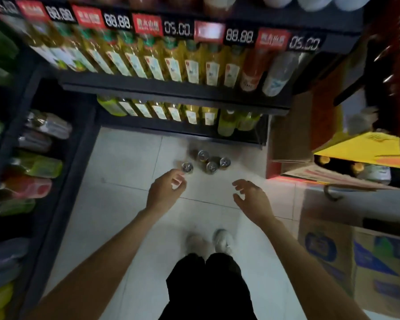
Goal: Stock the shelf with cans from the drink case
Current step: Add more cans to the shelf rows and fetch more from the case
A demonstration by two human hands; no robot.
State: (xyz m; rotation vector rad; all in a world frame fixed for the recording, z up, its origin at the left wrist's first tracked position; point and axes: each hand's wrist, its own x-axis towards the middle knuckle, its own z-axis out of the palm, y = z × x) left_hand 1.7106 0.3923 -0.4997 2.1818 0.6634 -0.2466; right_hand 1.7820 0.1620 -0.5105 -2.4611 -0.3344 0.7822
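Now I reach for the cans (206, 162) on the floor just before the bottom shelf (178, 129); my left hand (165, 189) and right hand (252, 197) are spread, empty. Next: grip one.

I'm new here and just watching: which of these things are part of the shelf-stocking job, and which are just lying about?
Part of the job:
- cans standing on the floor
- shelf
- left hand, empty, nearest a can
- right hand, empty, fingers spread

Just lying about:
- yellow bottles already shelved
- cardboard boxes on the right
- price tags
- packets on the left rack
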